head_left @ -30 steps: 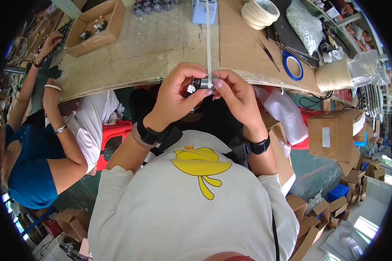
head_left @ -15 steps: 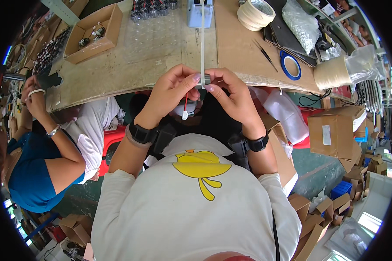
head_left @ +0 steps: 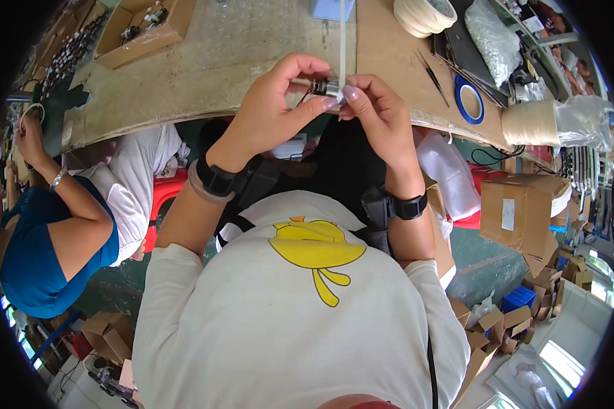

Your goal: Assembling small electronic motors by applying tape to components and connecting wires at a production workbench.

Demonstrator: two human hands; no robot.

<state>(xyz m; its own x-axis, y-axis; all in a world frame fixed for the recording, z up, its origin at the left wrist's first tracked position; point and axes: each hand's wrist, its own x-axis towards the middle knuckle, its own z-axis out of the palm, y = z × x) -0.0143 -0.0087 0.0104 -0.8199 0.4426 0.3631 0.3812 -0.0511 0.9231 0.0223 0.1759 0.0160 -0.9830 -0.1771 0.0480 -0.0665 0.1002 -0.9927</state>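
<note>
Over the table's front edge, a small cylindrical motor [head_left: 326, 88], dark at one end and silvery at the other, lies between my hands. The fingers and thumb of my left hand [head_left: 280, 109] are closed around it. My right hand [head_left: 383, 116] pinches at the silvery end, where a narrow whitish strip of tape [head_left: 342, 44] comes down and meets the motor. That strip runs up past a light blue block-like holder [head_left: 332, 9] at the top of the view. My fingers cover part of the motor and the strip's lower end.
On the table [head_left: 164, 88] stand a cardboard box [head_left: 174, 31] with small motors and masking tape rolls [head_left: 424, 17]. Tweezers [head_left: 433, 78], a blue tape roll [head_left: 469, 99] and a cream spool [head_left: 529, 123] lie right. A co-worker [head_left: 54, 232] sits at left.
Both hands have moved up and slightly right with the motor, which has turned to show its dark end. The red wire with its white plug no longer shows below my left hand.
</note>
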